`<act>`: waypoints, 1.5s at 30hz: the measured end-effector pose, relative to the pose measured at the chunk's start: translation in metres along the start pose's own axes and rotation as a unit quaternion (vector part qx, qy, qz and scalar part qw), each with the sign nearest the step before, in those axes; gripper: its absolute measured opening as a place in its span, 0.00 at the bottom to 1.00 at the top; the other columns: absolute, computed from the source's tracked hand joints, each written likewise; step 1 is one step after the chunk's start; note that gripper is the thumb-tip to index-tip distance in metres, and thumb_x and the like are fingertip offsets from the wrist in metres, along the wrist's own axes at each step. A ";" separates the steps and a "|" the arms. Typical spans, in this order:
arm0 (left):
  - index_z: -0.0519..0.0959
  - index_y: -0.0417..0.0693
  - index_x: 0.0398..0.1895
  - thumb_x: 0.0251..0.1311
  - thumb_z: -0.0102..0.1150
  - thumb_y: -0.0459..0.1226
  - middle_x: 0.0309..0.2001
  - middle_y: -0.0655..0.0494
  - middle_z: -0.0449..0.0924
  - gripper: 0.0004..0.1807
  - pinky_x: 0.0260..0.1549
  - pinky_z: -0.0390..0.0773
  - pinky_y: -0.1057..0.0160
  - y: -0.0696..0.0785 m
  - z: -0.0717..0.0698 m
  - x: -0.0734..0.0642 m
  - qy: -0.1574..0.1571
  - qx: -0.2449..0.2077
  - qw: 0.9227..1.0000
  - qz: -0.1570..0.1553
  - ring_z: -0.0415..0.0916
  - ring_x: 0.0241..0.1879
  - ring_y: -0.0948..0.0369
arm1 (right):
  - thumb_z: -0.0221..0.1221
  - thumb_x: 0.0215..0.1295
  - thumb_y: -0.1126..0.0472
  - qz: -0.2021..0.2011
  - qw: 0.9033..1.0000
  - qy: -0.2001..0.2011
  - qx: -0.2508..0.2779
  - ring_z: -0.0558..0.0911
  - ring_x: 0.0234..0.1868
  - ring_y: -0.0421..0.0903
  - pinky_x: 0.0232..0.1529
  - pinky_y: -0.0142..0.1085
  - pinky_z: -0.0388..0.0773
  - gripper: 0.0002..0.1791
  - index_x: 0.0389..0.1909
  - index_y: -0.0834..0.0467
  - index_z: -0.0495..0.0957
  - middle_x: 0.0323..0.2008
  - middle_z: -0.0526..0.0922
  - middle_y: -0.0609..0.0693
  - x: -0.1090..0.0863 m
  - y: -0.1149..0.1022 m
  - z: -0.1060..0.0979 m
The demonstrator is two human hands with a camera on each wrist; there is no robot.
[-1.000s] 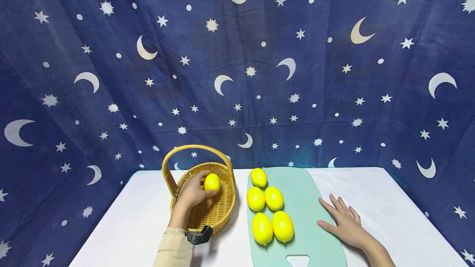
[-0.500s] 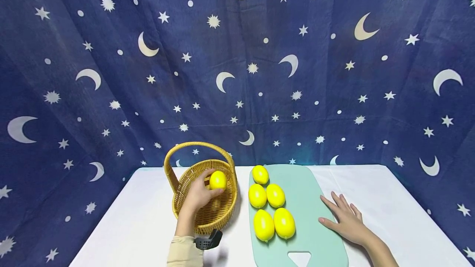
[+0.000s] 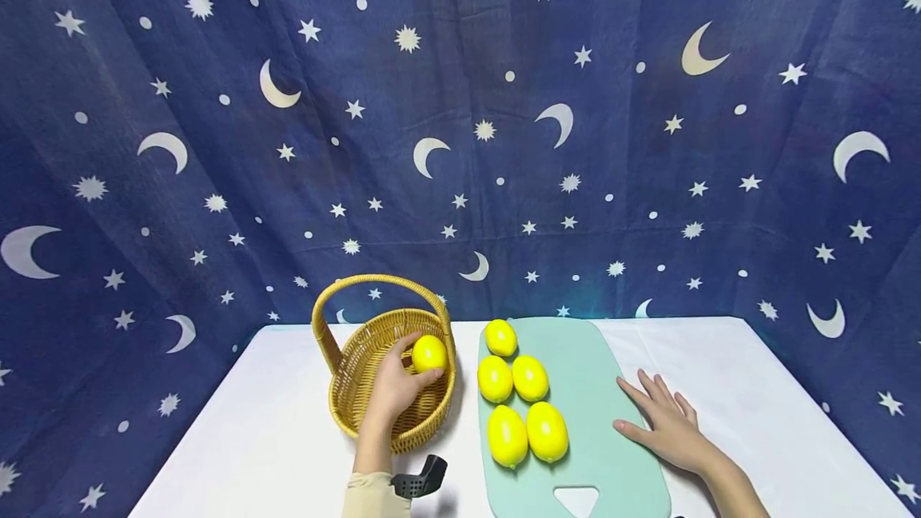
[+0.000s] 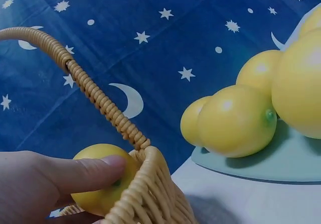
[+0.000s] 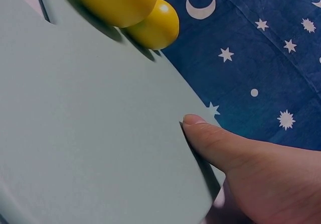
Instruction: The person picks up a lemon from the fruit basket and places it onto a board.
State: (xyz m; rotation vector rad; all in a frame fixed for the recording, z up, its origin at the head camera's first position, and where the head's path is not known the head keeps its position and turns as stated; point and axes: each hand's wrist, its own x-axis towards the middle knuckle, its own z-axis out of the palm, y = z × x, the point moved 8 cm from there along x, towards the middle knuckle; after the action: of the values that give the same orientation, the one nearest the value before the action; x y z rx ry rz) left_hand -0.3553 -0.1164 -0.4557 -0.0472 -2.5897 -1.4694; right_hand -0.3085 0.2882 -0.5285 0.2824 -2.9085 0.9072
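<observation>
My left hand (image 3: pixel 394 390) reaches over the wicker basket (image 3: pixel 348 390) and grips a lemon (image 3: pixel 429 353) between thumb and fingers. That lemon (image 4: pixel 103 201) is at the basket's right side, by the base of the arched handle (image 4: pixel 103 103). Whether it touches the wicker I cannot tell. My right hand (image 3: pixel 669 430) lies with fingers spread at the right edge of the pale green cutting board (image 3: pixel 590 390). In the right wrist view its thumb (image 5: pixel 200 131) is over the board's edge; the other fingers are hidden there.
Several lemons (image 3: pixel 531 378) lie grouped along the board's left side, right of the basket. Near the front, the board has a triangular cutout (image 3: pixel 577 500). A white cloth (image 3: pixel 266 422) covers the table. Behind hangs a blue curtain (image 3: pixel 460 118) with moons and stars.
My left hand has carried the lemon rightward inside the basket, from near its middle to its right side. The right hand keeps its place by the board's edge.
</observation>
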 end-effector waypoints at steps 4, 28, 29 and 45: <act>0.68 0.46 0.64 0.45 0.73 0.36 0.59 0.39 0.72 0.39 0.50 0.77 0.49 0.003 -0.005 -0.001 0.003 0.003 1.000 -0.002 0.74 0.56 0.43 | 0.61 0.54 0.39 0.002 1.000 -0.002 -0.003 0.46 0.69 0.73 0.61 0.69 0.36 0.41 0.66 0.56 0.66 0.69 0.51 0.72 0.002 -0.002 0.002; 0.71 0.52 0.62 0.44 0.74 0.39 0.60 0.48 0.74 0.38 0.49 0.79 0.51 0.053 -0.033 -0.020 -0.010 0.043 0.999 0.020 0.77 0.54 0.47 | 0.62 0.55 0.41 -0.005 1.000 0.006 -0.003 0.47 0.69 0.74 0.60 0.69 0.37 0.40 0.66 0.56 0.67 0.69 0.52 0.73 -0.001 0.002 -0.001; 0.70 0.52 0.62 0.43 0.75 0.39 0.61 0.48 0.73 0.38 0.49 0.79 0.51 0.056 -0.034 -0.021 -0.012 0.041 0.999 0.020 0.77 0.54 0.47 | 0.62 0.55 0.41 -0.005 1.000 0.006 -0.001 0.47 0.69 0.74 0.60 0.69 0.37 0.40 0.66 0.56 0.66 0.69 0.52 0.73 -0.001 0.002 -0.001; 0.72 0.53 0.60 0.41 0.76 0.39 0.56 0.54 0.76 0.37 0.50 0.80 0.55 0.104 -0.016 -0.043 -0.098 0.049 0.986 0.123 0.79 0.52 0.52 | 0.62 0.54 0.40 -0.004 1.000 0.006 -0.003 0.47 0.69 0.73 0.61 0.68 0.37 0.41 0.66 0.56 0.66 0.69 0.52 0.72 0.000 0.001 -0.001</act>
State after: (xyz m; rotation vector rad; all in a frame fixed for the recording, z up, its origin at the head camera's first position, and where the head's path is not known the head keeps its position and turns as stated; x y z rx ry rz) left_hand -0.2996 -0.0736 -0.3659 -0.5050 -2.6839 -1.3072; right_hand -0.3085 0.2898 -0.5279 0.2870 -2.8956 0.8970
